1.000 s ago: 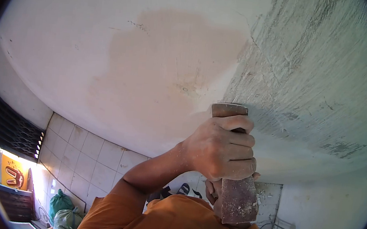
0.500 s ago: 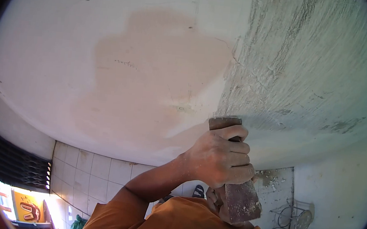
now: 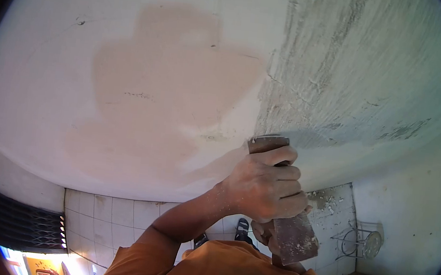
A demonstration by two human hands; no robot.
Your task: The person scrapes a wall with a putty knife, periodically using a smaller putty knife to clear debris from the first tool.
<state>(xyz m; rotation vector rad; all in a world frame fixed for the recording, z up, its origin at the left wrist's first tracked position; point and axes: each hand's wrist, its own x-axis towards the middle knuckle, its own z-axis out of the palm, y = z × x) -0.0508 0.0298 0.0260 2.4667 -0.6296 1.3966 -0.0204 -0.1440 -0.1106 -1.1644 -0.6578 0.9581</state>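
Pinkish patch (image 3: 167, 83) shifted toward 9 o'clock in view. Block (image 3: 296, 242) clasped by left hand (image 3: 263, 187); right hand (image 3: 261, 232) grip unclear. Rubbing judged underway; flat pressure needed.

The tool (image 3: 299, 243) sits in the left hand (image 3: 264, 188), before the wall (image 3: 173, 79). The right hand (image 3: 262, 232) is below the left. The grille (image 3: 23, 220) stands far left; the stool (image 3: 373, 245), right.

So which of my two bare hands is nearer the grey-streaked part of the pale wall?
Your left hand, wrapped around the flat brown dust-flecked tool just below those grey streaks; your right hand is farther down, partly hidden by the tool.
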